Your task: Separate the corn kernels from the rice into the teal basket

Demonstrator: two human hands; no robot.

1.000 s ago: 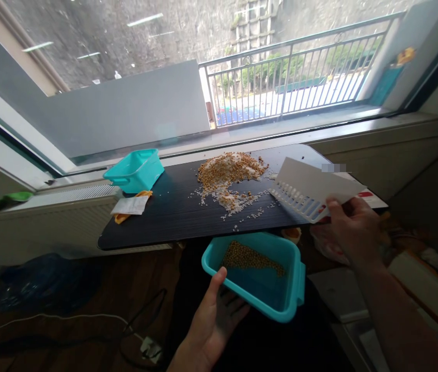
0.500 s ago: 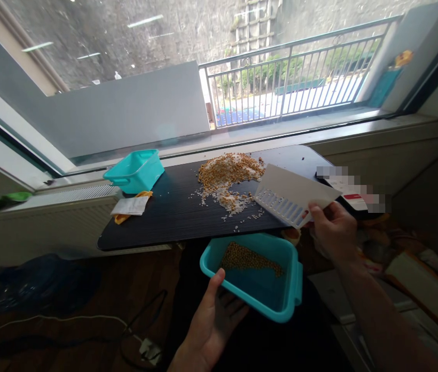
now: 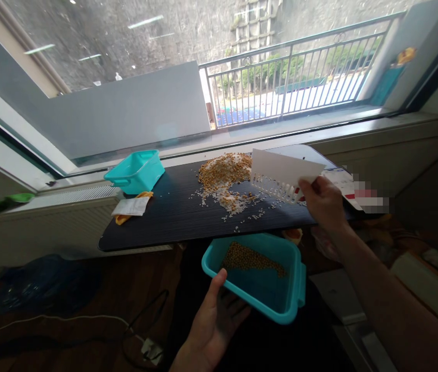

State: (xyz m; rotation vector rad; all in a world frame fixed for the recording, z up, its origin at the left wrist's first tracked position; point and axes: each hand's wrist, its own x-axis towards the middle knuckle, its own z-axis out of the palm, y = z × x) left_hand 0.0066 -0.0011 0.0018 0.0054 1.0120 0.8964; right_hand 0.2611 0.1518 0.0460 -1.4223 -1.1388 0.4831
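Observation:
My right hand (image 3: 322, 202) grips a white slotted plastic scoop (image 3: 281, 173) at its right end, with the slotted edge down at the right side of a pile of yellow beans mixed with white rice (image 3: 227, 178) on a black board (image 3: 165, 217). My left hand (image 3: 217, 320) holds a teal plastic tub (image 3: 281, 305) from underneath, below the board's front edge. A layer of yellow beans (image 3: 252, 259) lies in the tub.
A second teal tub (image 3: 136, 170) stands at the board's back left, with a white packet (image 3: 130, 206) beside it. A window with a railing is behind. Cables and a plug (image 3: 151, 351) lie on the dark floor at lower left.
My right hand has carried the scoop leftward and away from me, from the board's right end to the edge of the pile. The tub and my left hand have stayed nearly still.

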